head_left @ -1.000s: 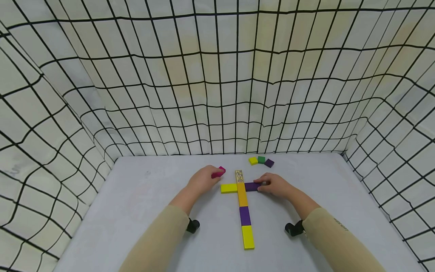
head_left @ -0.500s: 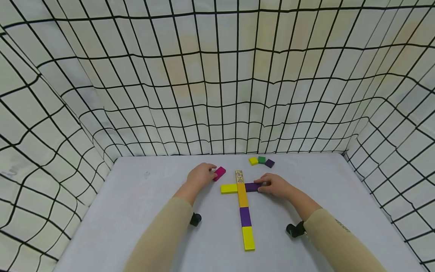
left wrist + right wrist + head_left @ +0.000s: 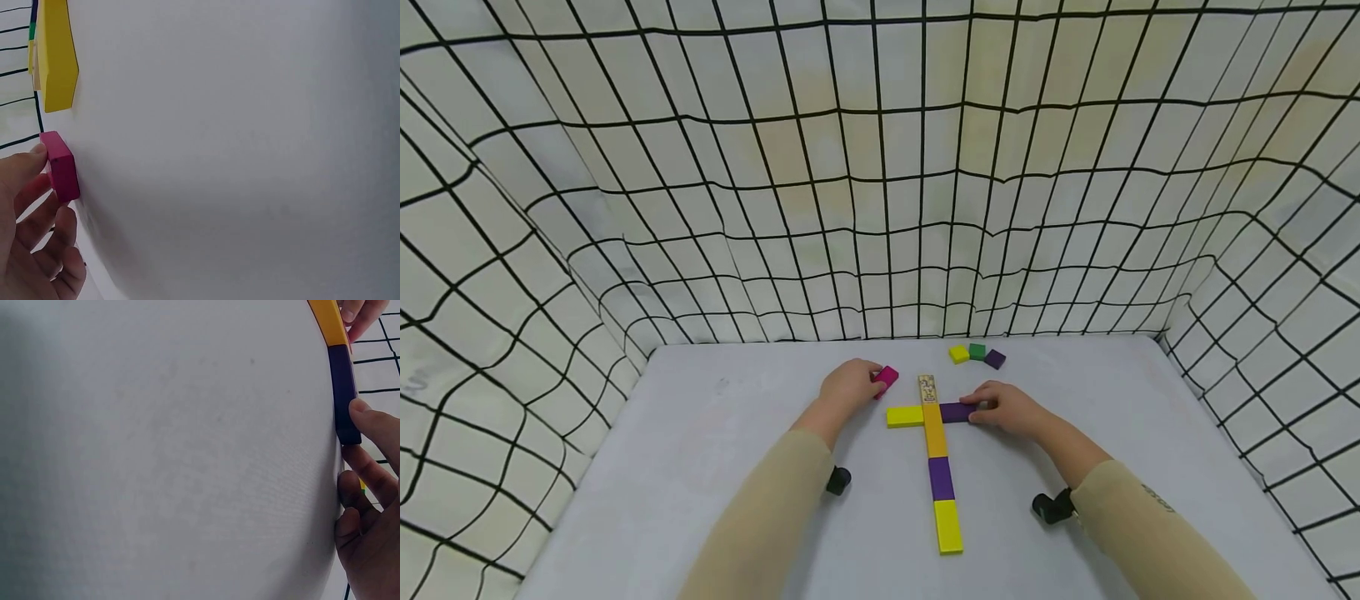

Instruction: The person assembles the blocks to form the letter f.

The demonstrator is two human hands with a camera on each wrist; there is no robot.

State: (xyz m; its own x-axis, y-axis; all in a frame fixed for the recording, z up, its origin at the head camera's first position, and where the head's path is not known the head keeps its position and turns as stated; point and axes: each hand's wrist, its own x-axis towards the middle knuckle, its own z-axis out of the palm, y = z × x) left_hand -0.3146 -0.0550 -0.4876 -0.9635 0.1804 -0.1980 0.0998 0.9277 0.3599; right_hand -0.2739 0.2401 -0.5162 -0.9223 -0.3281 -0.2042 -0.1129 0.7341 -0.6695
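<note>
Near the table's far side, my left hand (image 3: 848, 389) pinches a pink block (image 3: 887, 379) between thumb and fingers; the left wrist view shows the pink block (image 3: 62, 167) close to the white surface. My right hand (image 3: 1009, 407) holds the outer end of a dark purple block (image 3: 955, 412), which lies flat against an orange block (image 3: 935, 431). On the orange block's other side lies a yellow block (image 3: 904, 416). A patterned block (image 3: 928, 388) sits above it, while a purple block (image 3: 941, 478) and another yellow block (image 3: 948, 527) continue the line below, forming a cross.
A loose yellow block (image 3: 958, 354), a green block (image 3: 977, 352) and a dark purple block (image 3: 995, 359) lie near the back edge of the white table (image 3: 700, 467). Black netting (image 3: 880, 233) over pale walls encloses the back and both sides.
My left hand lowered the pink block onto the table, loosened its fingers around it, then took hold of it again. My right hand stays on the dark purple block.
</note>
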